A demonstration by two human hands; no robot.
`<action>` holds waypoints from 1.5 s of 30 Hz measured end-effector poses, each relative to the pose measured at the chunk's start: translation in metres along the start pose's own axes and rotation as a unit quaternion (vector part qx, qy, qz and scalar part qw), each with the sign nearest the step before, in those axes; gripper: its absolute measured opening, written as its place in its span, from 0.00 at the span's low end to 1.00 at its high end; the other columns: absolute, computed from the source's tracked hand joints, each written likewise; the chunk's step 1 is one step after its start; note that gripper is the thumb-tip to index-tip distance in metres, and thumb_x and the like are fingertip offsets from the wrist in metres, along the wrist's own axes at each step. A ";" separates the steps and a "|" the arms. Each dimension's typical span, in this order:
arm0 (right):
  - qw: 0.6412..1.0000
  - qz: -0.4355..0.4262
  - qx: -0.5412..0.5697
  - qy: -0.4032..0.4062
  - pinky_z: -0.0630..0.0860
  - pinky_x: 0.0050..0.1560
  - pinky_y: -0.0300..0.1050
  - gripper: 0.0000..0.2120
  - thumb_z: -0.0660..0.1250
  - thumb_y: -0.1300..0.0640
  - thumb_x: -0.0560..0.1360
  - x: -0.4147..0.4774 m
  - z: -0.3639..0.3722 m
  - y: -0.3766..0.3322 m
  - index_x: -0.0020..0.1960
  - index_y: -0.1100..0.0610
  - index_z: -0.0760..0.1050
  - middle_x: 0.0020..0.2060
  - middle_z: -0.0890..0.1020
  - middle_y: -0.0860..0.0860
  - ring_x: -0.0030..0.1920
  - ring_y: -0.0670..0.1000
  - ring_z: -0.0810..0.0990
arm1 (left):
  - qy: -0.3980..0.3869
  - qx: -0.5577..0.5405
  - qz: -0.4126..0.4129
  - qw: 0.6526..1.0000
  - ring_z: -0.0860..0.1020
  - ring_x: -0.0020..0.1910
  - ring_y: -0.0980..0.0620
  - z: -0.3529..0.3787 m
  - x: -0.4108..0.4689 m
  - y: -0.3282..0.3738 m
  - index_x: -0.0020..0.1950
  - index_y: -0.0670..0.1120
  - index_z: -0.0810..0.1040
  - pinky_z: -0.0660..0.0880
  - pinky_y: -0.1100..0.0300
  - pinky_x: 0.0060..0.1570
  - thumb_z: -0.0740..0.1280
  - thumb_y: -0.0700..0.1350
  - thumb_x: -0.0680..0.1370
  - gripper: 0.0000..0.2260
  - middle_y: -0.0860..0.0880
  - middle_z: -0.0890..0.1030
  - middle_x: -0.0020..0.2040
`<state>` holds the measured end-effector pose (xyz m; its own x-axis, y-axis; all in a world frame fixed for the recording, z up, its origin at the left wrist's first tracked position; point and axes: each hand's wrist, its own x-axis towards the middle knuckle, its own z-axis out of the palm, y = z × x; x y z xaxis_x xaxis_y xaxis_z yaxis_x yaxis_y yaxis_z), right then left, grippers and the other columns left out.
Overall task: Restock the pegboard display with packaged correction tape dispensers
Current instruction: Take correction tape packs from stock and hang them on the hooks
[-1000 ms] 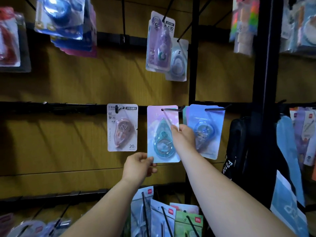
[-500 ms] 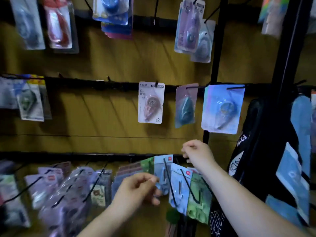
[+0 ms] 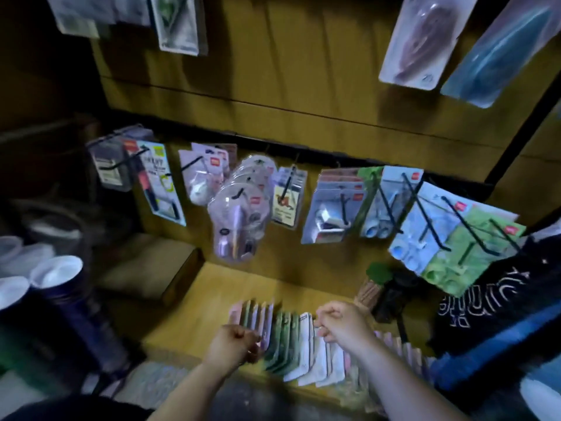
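Both my hands are dropping from the pegboard [image 3: 303, 86] to the packs [image 3: 299, 341] lined up on the counter [image 3: 212, 287]. Left hand [image 3: 232, 344] and right hand [image 3: 341, 328] are curling at their tops, but I cannot tell through the blur whether either grips. I'm aiming to single out one card by its top edge.

Blur is smearing the row of packs [image 3: 291, 344] along the shelf [image 3: 212, 287] front edge, and I am failing to tell whether my left hand [image 3: 233, 344] or right hand [image 3: 340, 325] is pinching one. The frame's top edge is cutting off the pink pack [image 3: 422, 41] and blue pack [image 3: 498, 56].
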<state>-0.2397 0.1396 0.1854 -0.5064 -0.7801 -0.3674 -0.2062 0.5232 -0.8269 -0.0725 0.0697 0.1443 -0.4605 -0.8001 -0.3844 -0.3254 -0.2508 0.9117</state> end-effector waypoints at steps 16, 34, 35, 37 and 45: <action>0.991 0.115 0.004 -0.073 0.69 0.65 0.48 0.16 0.55 0.70 0.76 0.105 0.118 0.075 0.62 0.65 0.71 0.62 0.76 0.60 0.63 0.57 0.74 | 0.119 0.074 -0.128 0.982 0.72 0.62 0.41 -0.019 0.114 -0.113 0.68 0.43 0.66 0.72 0.56 0.53 0.59 0.44 0.78 0.18 0.41 0.69 0.67; 0.988 0.121 0.043 -0.086 0.67 0.59 0.41 0.21 0.57 0.65 0.77 0.137 0.166 0.069 0.70 0.56 0.63 0.66 0.72 0.53 0.65 0.51 0.71 | 0.109 -0.064 -0.141 0.982 0.71 0.53 0.48 -0.021 0.147 -0.133 0.63 0.42 0.70 0.65 0.64 0.47 0.55 0.44 0.80 0.14 0.40 0.74 0.62; 0.987 0.125 0.036 -0.095 0.68 0.59 0.43 0.22 0.57 0.64 0.78 0.138 0.168 0.069 0.71 0.55 0.61 0.66 0.72 0.53 0.65 0.52 0.71 | 0.105 -0.066 -0.150 0.981 0.71 0.51 0.48 -0.023 0.149 -0.133 0.62 0.43 0.70 0.66 0.62 0.48 0.54 0.45 0.80 0.13 0.40 0.75 0.59; 0.985 0.131 0.011 -0.113 0.69 0.62 0.46 0.23 0.55 0.63 0.78 0.142 0.168 0.068 0.72 0.54 0.58 0.68 0.69 0.54 0.66 0.54 0.70 | 0.090 -0.080 -0.159 0.980 0.71 0.44 0.49 -0.027 0.152 -0.133 0.56 0.46 0.69 0.68 0.60 0.43 0.53 0.46 0.80 0.09 0.45 0.75 0.49; 0.985 0.121 0.037 -0.115 0.64 0.56 0.41 0.27 0.57 0.67 0.77 0.149 0.166 0.068 0.74 0.56 0.54 0.69 0.67 0.53 0.64 0.51 0.69 | 0.079 -0.163 -0.173 0.968 0.70 0.38 0.56 -0.016 0.152 -0.141 0.50 0.47 0.69 0.65 0.62 0.35 0.58 0.45 0.79 0.03 0.47 0.74 0.49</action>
<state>-0.1898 0.0023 0.0037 -0.3291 -0.6969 -0.6372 -0.0362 0.6836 -0.7290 -0.0831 -0.0249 -0.0403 -0.2308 -0.7046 -0.6710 -0.1483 -0.6561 0.7400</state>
